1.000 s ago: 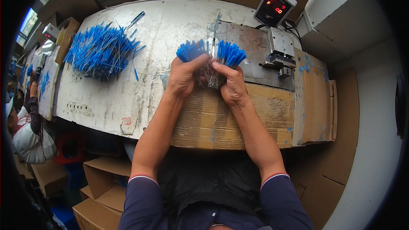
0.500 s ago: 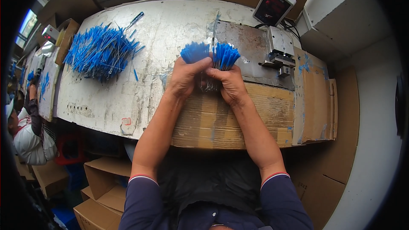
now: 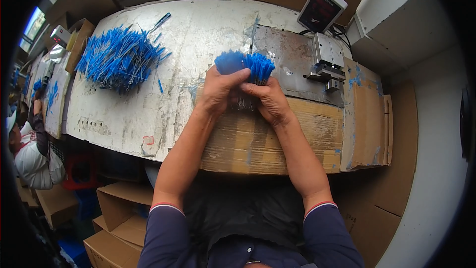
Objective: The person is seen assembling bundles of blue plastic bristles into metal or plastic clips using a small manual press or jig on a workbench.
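Note:
Above the cardboard, my two hands are side by side, their thumbs close together. My left hand (image 3: 218,87) is closed round a bundle of blue-tipped wires (image 3: 230,63), blue ends up and slightly blurred. Closed likewise, my right hand (image 3: 269,97) grips a second bundle of blue-tipped wires (image 3: 259,67) against the first. Thin wire ends hang below between the palms, and the fingers behind the bundles are hidden. To the left on the worktable lies a large heap of the same blue-tipped wires (image 3: 119,59).
A pen-like tool (image 3: 159,22) lies behind the heap. Right of my hands are a metal plate (image 3: 287,54), a clamp-like metal fixture (image 3: 328,62) and a display box (image 3: 321,9). Flat cardboard (image 3: 248,144) covers the worktable's (image 3: 134,114) front. At far left a person (image 3: 34,156) sits.
The right bundle's blue ends have drawn in closer to the left bundle and look narrower. Both hands keep their grip, and the whole view has shifted slightly.

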Demonstrator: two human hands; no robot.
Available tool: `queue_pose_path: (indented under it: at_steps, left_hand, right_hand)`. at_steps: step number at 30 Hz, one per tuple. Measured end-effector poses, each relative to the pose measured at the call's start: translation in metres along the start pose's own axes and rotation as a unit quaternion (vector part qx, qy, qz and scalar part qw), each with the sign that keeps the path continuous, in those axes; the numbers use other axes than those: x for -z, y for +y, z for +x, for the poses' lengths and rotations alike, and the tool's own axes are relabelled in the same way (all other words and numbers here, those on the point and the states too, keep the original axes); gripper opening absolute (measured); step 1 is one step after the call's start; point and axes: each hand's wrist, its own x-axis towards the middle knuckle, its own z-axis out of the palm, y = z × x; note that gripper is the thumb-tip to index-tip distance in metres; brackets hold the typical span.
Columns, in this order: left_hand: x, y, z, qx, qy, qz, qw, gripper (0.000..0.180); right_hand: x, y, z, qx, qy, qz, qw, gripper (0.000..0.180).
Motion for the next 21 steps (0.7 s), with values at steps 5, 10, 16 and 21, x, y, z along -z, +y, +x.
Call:
queue_pose_path:
  at_steps: [5, 10, 16, 21]
  left_hand:
    - [0.001, -0.003, 0.006, -0.013, 0.044, -0.07, 0.997, 0.026]
    - [0.003, -0.003, 0.006, -0.019, 0.029, -0.082, 0.996, 0.031]
    - [0.004, 0.0, 0.004, -0.011, 0.014, -0.084, 0.996, 0.033]
    - [0.009, -0.003, 0.007, -0.015, 0.01, -0.066, 0.998, 0.036]
  right_hand:
    - [-0.004, 0.002, 0.002, -0.001, 0.045, 0.08, 0.996, 0.029]
    - [0.001, 0.003, 0.003, -0.006, 0.052, 0.097, 0.994, 0.03]
    - [0.002, 0.001, 0.003, -0.017, 0.044, 0.108, 0.993, 0.029]
    - [0.004, 0.003, 0.004, -0.015, 0.029, 0.085, 0.996, 0.031]
